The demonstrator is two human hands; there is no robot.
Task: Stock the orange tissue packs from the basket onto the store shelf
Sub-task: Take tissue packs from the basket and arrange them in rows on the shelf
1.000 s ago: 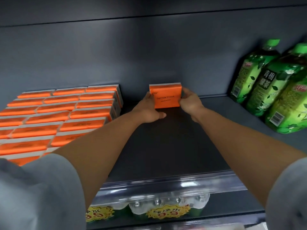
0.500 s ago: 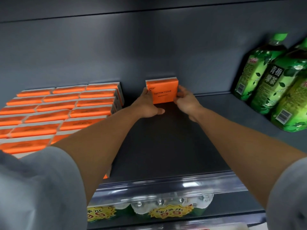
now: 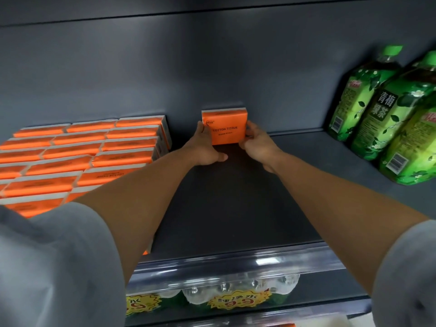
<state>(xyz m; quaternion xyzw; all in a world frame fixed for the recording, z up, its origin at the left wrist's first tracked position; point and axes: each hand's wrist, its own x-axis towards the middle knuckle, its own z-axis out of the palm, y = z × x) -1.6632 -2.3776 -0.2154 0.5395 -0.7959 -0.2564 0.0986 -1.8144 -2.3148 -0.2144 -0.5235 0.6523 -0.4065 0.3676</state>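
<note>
Since a second ago you have pushed the pack (image 3: 224, 128) deeper, so it now stands upright at centre frame, against or just short of the shelf's (image 3: 236, 208) back wall. Your left hand (image 3: 204, 147) presses its left edge and your right hand (image 3: 256, 143) its right edge, fingers clamped on the pack from both sides, likely to keep it square and upright as it settles. Starting at the back leaves the dark floor in front free for more packs. At left of frame the stocked packs (image 3: 94, 149) lie in tidy rows, well apart from this one; green bottles (image 3: 382, 109) fill the right. I see no basket.
</note>
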